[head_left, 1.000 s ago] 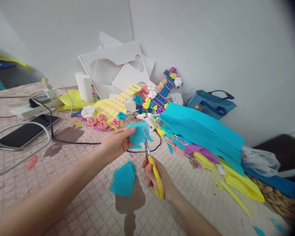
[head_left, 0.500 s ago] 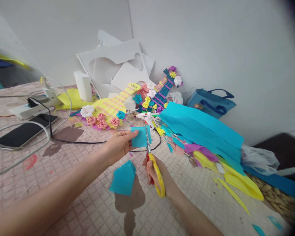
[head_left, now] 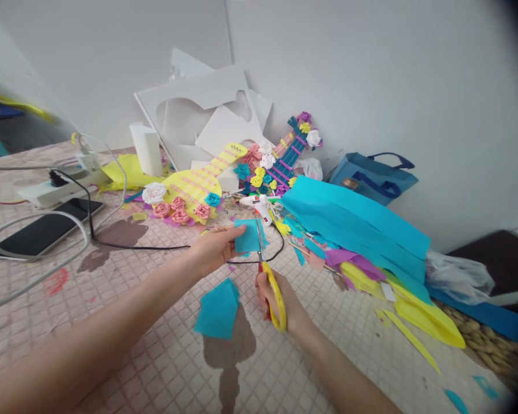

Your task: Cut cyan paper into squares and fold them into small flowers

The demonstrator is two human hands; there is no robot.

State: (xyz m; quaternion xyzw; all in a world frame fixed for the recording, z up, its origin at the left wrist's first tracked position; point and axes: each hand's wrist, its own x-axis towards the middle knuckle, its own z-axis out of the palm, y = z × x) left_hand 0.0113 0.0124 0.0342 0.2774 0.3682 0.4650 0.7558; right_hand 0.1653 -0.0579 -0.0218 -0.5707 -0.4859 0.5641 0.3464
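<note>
My left hand (head_left: 216, 246) pinches a small square of turquoise crepe paper (head_left: 247, 237) by its left side, above the tablecloth. Scissors with yellow and red handles (head_left: 278, 302) are held in my right hand (head_left: 285, 299), fingers wrapped through the loops. Their blades lie across the right part of the square, with a narrow strip of paper to the right of them. Below, another folded turquoise piece (head_left: 218, 310) rests on the cloth. Just beyond the square lies a white glue gun (head_left: 261, 207).
A yellow paper guitar (head_left: 194, 187) with paper flowers and a dark blue one (head_left: 289, 158) stand at the back. Turquoise crepe sheets (head_left: 354, 224) and scraps spread rightward. On the left are a phone (head_left: 43, 229), a power strip (head_left: 52, 187) and looping cables.
The scissors and right hand have shifted slightly upward, and the blades look more closed on the paper. The left hand and square have moved slightly right.
</note>
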